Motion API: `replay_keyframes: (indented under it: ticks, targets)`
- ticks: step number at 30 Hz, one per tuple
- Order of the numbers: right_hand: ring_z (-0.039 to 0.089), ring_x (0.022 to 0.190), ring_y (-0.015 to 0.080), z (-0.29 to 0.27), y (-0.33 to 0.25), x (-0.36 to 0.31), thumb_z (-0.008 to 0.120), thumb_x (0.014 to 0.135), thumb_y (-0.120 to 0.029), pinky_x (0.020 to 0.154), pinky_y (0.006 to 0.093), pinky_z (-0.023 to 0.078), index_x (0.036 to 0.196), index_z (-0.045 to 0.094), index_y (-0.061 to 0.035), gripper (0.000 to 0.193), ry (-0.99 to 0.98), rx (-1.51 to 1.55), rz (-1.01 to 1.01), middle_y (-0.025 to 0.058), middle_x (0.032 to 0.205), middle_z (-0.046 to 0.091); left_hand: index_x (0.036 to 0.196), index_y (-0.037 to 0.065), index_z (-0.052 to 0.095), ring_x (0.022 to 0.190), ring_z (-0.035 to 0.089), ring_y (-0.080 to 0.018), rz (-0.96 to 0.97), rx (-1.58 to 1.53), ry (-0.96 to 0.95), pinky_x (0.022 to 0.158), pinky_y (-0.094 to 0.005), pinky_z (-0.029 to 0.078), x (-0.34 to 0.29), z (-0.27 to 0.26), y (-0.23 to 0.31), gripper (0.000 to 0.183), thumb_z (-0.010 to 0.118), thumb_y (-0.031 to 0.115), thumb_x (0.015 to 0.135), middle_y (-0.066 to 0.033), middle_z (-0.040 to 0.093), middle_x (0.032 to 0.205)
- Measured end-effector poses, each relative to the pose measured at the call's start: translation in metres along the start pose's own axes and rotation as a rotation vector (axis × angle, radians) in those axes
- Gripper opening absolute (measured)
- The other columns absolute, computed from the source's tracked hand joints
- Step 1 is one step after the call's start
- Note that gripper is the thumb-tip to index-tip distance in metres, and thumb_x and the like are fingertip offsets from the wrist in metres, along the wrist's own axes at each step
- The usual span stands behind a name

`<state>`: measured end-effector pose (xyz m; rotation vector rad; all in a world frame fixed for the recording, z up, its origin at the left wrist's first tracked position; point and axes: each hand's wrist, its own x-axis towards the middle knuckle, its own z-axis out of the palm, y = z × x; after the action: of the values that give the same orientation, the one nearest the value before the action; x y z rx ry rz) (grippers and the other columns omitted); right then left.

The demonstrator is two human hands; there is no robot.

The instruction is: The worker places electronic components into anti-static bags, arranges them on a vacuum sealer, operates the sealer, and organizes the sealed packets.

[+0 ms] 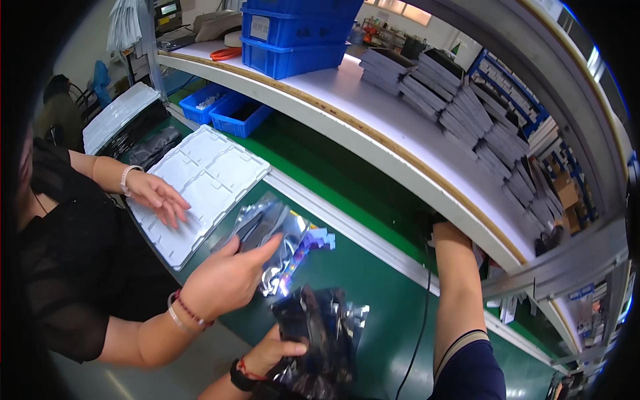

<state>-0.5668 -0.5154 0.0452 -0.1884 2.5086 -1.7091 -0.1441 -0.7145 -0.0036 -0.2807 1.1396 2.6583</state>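
At the bottom middle, my left hand (275, 352) is closed on a bunch of shiny dark plastic bags (317, 337), with the thumb laid across them. What is inside the bags I cannot make out. My right arm (457, 280) stretches forward over the green bench and under the shelf. The shelf edge and shadow hide the fingers of that hand. Just beyond my left hand, a co-worker's hand (223, 277) is at a clear silvery bag (280, 233) with a dark flat piece showing through. Small purple and blue stickers or labels (310, 247) lie beside that bag.
The co-worker's other hand (157, 193) hovers over a white moulded tray (200, 187). Blue bins (240, 117) stand under the shelf (373, 127), which carries blue crates (287, 57) and stacks of grey flat pieces (460, 110). A black cable (421, 327) runs down the green bench (387, 280).
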Motion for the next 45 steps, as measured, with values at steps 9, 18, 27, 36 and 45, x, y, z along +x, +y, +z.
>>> replay_keyframes:
  ticks: [9,18,27,36,45]
  targets:
    - [0.053,0.104,0.0192,0.017,-0.036,-0.281,0.04,0.091,-0.054,0.086,0.0314,0.046,0.128,0.041,0.0001,0.066,-0.655,0.47,0.434,0.0133,0.119,0.052,0.114,0.001,0.053,0.094,0.058,-0.0151,0.182,0.024,0.035,0.083,-0.029,0.047,0.015,0.039,0.01,0.041,0.063,0.005,0.074,-0.0061,0.061,0.103]
    - [0.053,0.106,0.0181,0.055,-0.038,-0.33,0.071,0.077,-0.006,0.094,0.0334,0.042,0.126,0.036,0.0013,0.061,-0.491,0.616,0.265,0.0099,0.114,0.054,0.119,0.002,0.047,0.096,0.059,-0.0158,0.234,0.056,0.003,0.083,-0.0288,0.046,0.035,0.067,0.009,0.047,0.059,-0.004,0.075,-0.0066,0.06,0.107]
    - [0.061,0.092,0.0203,0.057,-0.02,-0.288,0.073,0.073,-0.004,0.081,0.0363,0.052,0.118,0.046,-0.0006,0.053,-0.492,0.888,0.355,0.0106,0.105,0.06,0.137,0.002,0.027,0.105,0.051,-0.0182,0.288,-0.01,-0.106,0.089,-0.0298,0.041,0.058,0.061,0.032,0.062,0.057,0.009,0.083,-0.0117,0.05,0.12]
    - [0.065,0.078,0.0259,0.048,-0.026,-0.09,0.063,0.082,-0.009,0.064,0.0435,0.055,0.109,0.055,-0.0045,0.028,-0.145,0.699,0.271,0.0132,0.098,0.063,0.126,-0.001,0.042,0.096,0.053,-0.0272,0.826,1.214,0.254,0.082,-0.0352,0.041,-0.018,0.013,0.005,0.058,0.066,0.021,0.078,-0.0162,0.056,0.105]
    - [0.06,0.092,0.0218,0.081,0.011,0.059,0.066,0.081,-0.027,0.079,0.0428,0.05,0.111,0.055,-0.0096,0.036,-0.126,0.427,-0.005,0.0068,0.101,0.062,0.092,0.003,0.064,0.089,0.056,-0.0221,0.848,1.556,0.343,0.079,-0.034,0.042,-0.016,0.017,0.006,0.028,0.07,0.02,0.071,-0.008,0.061,0.089]
